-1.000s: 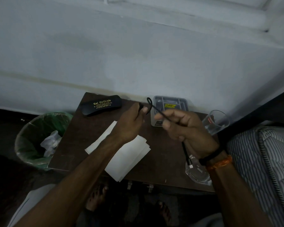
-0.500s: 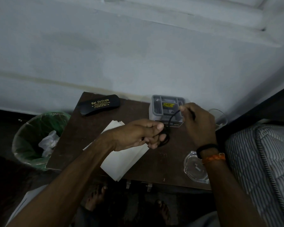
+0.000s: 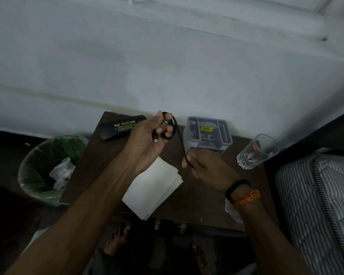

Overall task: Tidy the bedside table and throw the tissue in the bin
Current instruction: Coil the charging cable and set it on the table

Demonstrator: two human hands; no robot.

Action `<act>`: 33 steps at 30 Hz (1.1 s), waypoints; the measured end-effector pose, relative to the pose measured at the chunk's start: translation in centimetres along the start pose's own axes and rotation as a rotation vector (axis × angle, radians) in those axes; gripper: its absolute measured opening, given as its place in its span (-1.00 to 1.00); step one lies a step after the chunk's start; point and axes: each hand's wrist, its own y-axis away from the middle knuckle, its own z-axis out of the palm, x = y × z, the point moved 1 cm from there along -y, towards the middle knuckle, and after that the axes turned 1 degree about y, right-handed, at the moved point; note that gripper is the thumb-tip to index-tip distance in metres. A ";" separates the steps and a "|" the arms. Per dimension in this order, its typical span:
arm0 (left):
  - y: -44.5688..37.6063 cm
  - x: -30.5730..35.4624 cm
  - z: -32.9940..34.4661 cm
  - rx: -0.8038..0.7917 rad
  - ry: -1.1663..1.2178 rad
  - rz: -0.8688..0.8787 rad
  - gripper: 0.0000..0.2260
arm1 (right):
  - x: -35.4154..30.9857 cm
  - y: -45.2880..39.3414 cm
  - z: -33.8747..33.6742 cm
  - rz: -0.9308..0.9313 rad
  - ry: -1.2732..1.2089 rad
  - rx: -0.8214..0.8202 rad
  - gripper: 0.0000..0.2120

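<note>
A thin black cable (image 3: 178, 135) runs between my hands above the dark brown bedside table (image 3: 197, 207). My left hand (image 3: 149, 139) is raised over the table's back left and holds several coils of the cable, its small plug end showing at the palm. My right hand (image 3: 205, 169) pinches the free length of the cable lower down, in front of the grey organiser box (image 3: 208, 133). White folded tissue sheets (image 3: 153, 191) lie on the table under my left forearm. A green-lined bin (image 3: 48, 167) with crumpled white paper stands left of the table.
A black glasses case (image 3: 117, 130) with gold lettering lies at the table's back left. A clear drinking glass (image 3: 256, 153) stands at the right edge, and a clear glass dish (image 3: 231, 212) shows under my right wrist. A striped mattress (image 3: 316, 205) is at the right. My bare feet are below the table.
My left hand rose toward the back left with more cable looped in it. My right hand came back from the organiser box toward me, pulling the free cable straight.
</note>
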 end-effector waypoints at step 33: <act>0.9 -2.3 0.5 -0.238 -0.957 -0.012 -0.75 | -1.3 0.4 -2.4 -0.267 0.025 0.577 -0.79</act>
